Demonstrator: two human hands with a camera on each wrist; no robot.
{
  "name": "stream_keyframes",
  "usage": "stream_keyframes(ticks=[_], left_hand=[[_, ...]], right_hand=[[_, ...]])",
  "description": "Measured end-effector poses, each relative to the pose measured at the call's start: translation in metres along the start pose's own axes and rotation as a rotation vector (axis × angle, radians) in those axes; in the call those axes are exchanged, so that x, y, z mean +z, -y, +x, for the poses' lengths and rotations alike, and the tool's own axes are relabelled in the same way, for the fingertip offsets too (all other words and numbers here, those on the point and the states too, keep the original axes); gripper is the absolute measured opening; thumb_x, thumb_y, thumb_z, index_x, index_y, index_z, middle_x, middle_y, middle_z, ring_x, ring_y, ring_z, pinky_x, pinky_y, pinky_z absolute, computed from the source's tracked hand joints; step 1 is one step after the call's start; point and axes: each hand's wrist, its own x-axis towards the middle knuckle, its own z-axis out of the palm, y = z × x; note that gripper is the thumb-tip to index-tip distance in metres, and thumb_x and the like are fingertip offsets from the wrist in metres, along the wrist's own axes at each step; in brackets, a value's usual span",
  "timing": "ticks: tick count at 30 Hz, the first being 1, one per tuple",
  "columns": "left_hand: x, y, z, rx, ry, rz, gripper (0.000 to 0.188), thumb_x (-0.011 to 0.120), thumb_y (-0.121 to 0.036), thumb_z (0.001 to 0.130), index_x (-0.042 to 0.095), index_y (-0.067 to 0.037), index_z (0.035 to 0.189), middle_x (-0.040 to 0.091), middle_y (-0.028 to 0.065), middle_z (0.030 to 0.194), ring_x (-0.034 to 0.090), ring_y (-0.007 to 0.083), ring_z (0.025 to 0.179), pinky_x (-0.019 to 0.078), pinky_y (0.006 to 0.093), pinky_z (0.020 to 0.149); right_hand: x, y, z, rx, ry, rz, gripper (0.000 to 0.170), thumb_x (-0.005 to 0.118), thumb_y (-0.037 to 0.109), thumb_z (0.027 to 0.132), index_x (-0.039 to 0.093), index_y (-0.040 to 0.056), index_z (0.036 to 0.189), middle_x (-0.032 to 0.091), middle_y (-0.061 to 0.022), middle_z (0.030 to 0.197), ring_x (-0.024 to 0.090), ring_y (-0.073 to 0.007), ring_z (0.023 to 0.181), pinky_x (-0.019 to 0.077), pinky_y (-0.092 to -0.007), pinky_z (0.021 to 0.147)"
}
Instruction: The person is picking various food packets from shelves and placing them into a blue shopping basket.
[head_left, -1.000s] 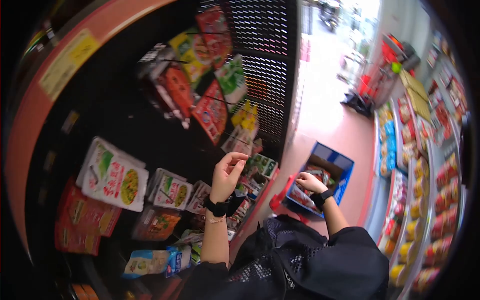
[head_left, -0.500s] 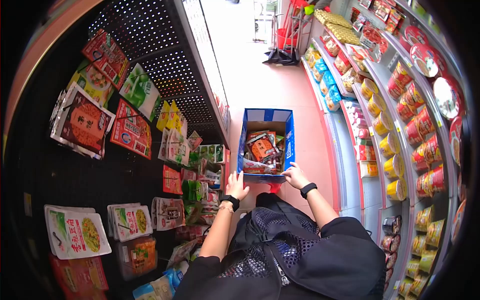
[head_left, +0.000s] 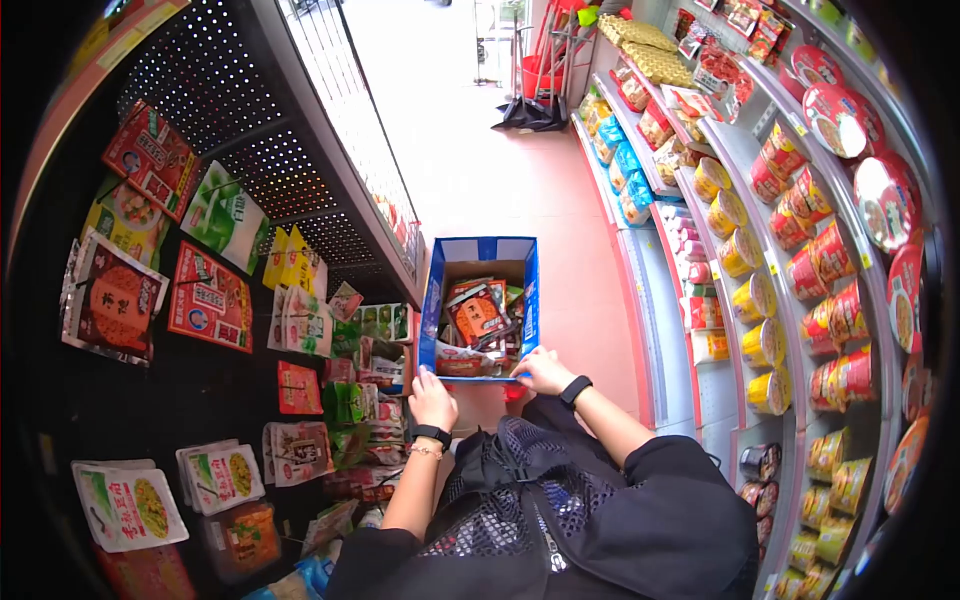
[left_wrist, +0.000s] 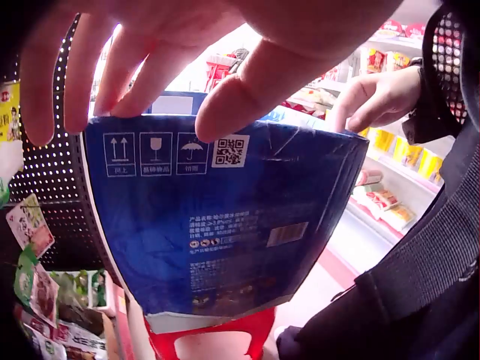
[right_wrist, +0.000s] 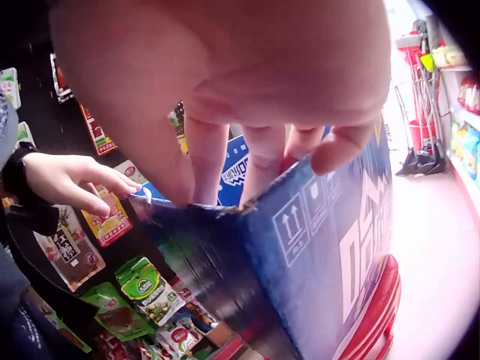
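A blue cardboard box (head_left: 428, 330) stands with its top uncovered and holds several food packets (head_left: 480, 312), a red-orange one on top. My left hand (head_left: 433, 402) grips its near left corner; in the left wrist view the thumb (left_wrist: 225, 112) lies over the printed near wall and the other fingers reach past the rim. At the near right corner my right hand (head_left: 546, 371) holds the rim, fingers (right_wrist: 262, 161) inside the box and thumb outside, as the right wrist view shows. Beneath the box a red stool-like support (left_wrist: 259, 330) shows.
Left of me a dark perforated rack (head_left: 200, 70) carries hanging food packets (head_left: 211, 297). Shelves with cup noodles (head_left: 767, 343) and packets line the right side. Pink tiled floor (head_left: 590, 290) runs between them to a bright doorway, with brooms and a red bucket (head_left: 540, 75) beyond.
My view has swung from the left rack to the aisle. The left hand has come from beside the hanging packets to the box's left corner; the right hand has settled at its right corner.
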Motion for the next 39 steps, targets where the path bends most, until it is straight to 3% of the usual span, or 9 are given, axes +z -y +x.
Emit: stream_keyframes(ticks=[9,14,18,24,27,32,34,36,39], left_hand=[[0.024,-0.018,0.023,-0.371,0.062,-0.35,0.026,0.048,-0.019,0.066,0.058,-0.004,0.086,0.043,0.0137,0.112,0.034,0.0341,0.102,0.0292,0.0405,0.088],[0.012,-0.042,0.02,-0.457,0.019,-0.341,0.023,0.052,-0.017,0.066,0.06,-0.008,0.085,0.037,0.0182,0.116,0.016,0.0398,0.114,0.0145,0.0441,0.095],[-0.012,-0.057,0.047,-0.363,-0.106,-0.486,0.02,0.055,-0.017,0.064,0.059,-0.006,0.081,0.049,0.0148,0.102,0.029,0.0355,0.108,0.0203,0.0428,0.092],[0.038,-0.045,0.128,-0.5,0.367,-1.528,0.02,0.052,-0.017,0.073,0.054,-0.006,0.089,0.056,0.0025,0.077,0.052,0.0139,0.062,0.041,0.0233,0.055],[0.091,-0.037,0.157,-1.125,0.632,-1.994,0.022,0.049,-0.024,0.073,0.051,-0.009,0.088,0.054,0.0036,0.083,0.05,0.0152,0.072,0.0427,0.029,0.057],[0.177,-0.031,0.172,-0.927,0.745,-1.304,0.029,0.047,-0.026,0.068,0.056,0.001,0.074,0.054,0.0121,0.057,0.049,0.0204,0.046,0.038,0.0305,0.042],[0.19,-0.035,0.171,-0.887,0.754,-1.194,0.048,0.051,-0.029,0.065,0.049,0.007,0.098,0.053,0.0198,0.095,0.052,0.0259,0.087,0.0399,0.0302,0.073],[0.22,-0.029,0.164,-0.941,0.813,-1.324,0.027,0.047,-0.025,0.065,0.056,0.0,0.067,0.054,0.0115,0.058,0.049,0.0201,0.048,0.0375,0.0299,0.043],[0.164,-0.045,0.163,-1.047,0.686,-1.386,0.024,0.05,-0.022,0.063,0.055,0.001,0.068,0.054,0.0107,0.059,0.049,0.0191,0.049,0.0373,0.0287,0.044]], right_hand=[[-0.05,-0.058,0.023,-0.092,0.299,1.001,0.017,0.042,0.002,0.075,0.055,0.0002,0.085,0.057,-0.0068,0.081,0.052,-0.0133,0.081,0.0404,-0.025,0.075],[-0.079,-0.083,0.047,-0.058,0.277,0.854,0.016,0.041,0.003,0.075,0.053,0.0006,0.086,0.055,-0.0026,0.075,0.049,-0.0074,0.068,0.0405,-0.0209,0.062],[-0.09,-0.085,0.09,-0.068,0.294,1.005,0.019,0.041,0.002,0.076,0.048,0.0011,0.093,0.052,-0.0059,0.084,0.051,-0.0107,0.073,0.0436,-0.0243,0.067],[-0.066,-0.072,0.152,0.826,0.283,1.998,0.034,0.046,0.009,0.071,0.034,0.0023,0.103,0.036,-0.0162,0.105,0.041,-0.0257,0.096,0.0378,-0.0365,0.083],[-0.034,-0.075,0.17,0.914,0.376,1.952,0.028,0.043,0.008,0.067,0.042,0.0042,0.095,0.048,-0.0129,0.093,0.048,-0.0266,0.089,0.0411,-0.0399,0.077],[0.006,-0.083,0.186,1.136,0.262,1.623,0.025,0.042,0.008,0.067,0.044,0.0009,0.091,0.051,-0.0165,0.089,0.051,-0.0292,0.082,0.04,-0.0462,0.075],[-0.001,-0.075,0.187,1.179,0.311,1.601,0.022,0.042,0.009,0.068,0.044,0.0007,0.089,0.052,-0.0164,0.086,0.052,-0.0296,0.079,0.0407,-0.0459,0.074],[-0.002,-0.069,0.184,1.111,0.294,1.554,0.022,0.046,0.013,0.07,0.044,0.0012,0.089,0.051,-0.0122,0.081,0.053,-0.0262,0.074,0.0431,-0.0443,0.07],[0.013,-0.075,0.187,1.07,0.329,1.343,0.02,0.047,0.016,0.073,0.045,0.004,0.088,0.049,-0.0079,0.076,0.053,-0.0198,0.062,0.0465,-0.0386,0.059]])
